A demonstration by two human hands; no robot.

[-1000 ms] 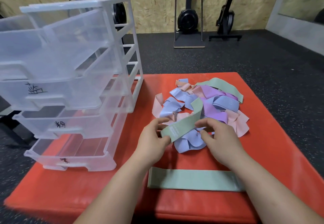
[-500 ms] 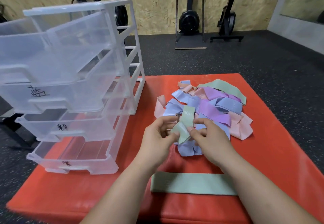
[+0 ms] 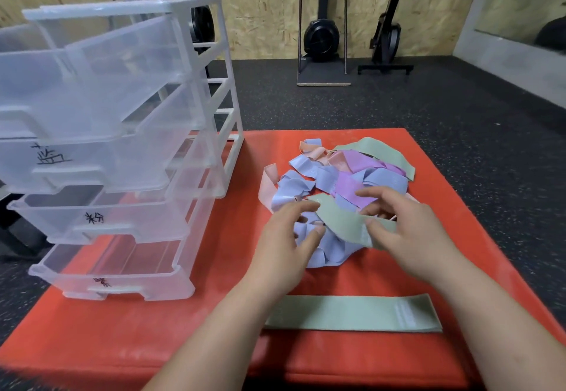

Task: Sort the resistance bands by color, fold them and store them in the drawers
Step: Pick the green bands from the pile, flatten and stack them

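A pile of tangled resistance bands (image 3: 332, 176) in blue, purple, pink and green lies on the red mat (image 3: 459, 237). Just above its near edge hangs a partly unfolded green band (image 3: 343, 220). My right hand (image 3: 410, 234) pinches the right end of that band, thumb on top. My left hand (image 3: 288, 237) has its fingers spread, and its index fingertip touches the band's left end. Another green band (image 3: 352, 314) lies flat near the mat's front edge. The clear drawer unit (image 3: 196, 133) stands at the left with its drawers pulled out.
The drawers carry black handwritten marks, and the lowest drawer (image 3: 116, 271) reaches toward the mat's front left. Dark rubber floor surrounds the mat. Rowing machines (image 3: 323, 35) stand against the wooden back wall.
The green band was folded small between both hands; now it is spread out longer and flatter. My left hand's fingers have loosened and my right hand has shifted right.
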